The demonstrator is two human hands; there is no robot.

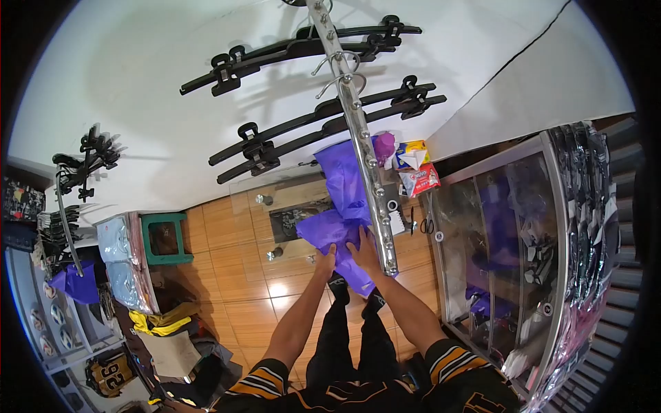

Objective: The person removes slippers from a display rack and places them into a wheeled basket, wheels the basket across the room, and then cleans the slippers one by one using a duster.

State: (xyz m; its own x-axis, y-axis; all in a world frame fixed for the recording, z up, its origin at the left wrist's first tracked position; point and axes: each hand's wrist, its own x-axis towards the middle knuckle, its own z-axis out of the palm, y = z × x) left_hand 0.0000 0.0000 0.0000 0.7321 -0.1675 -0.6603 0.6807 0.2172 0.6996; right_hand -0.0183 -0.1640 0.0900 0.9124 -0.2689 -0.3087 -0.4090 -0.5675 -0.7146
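Observation:
A crumpled purple plastic bag [323, 229] hangs in front of me, over the near edge of a glass tabletop [251, 196]. My left hand [326, 259] grips its left side, thumb on top and the other fingers hidden behind the plastic. On its right side my right hand [363, 252] is closed on the same bag, partly beside the metal rail. More purple plastic [342, 177] lies farther back on the glass; I cannot tell whether it is a separate bag.
A metal rail [352, 117] with black clip hangers [323, 117] crosses overhead. Snack packets [418, 179] and scissors [427, 221] lie right of the bag. A glass cabinet [496, 234] stands at right. A green stool [165, 237] and folded packaged clothes [120, 258] are at left.

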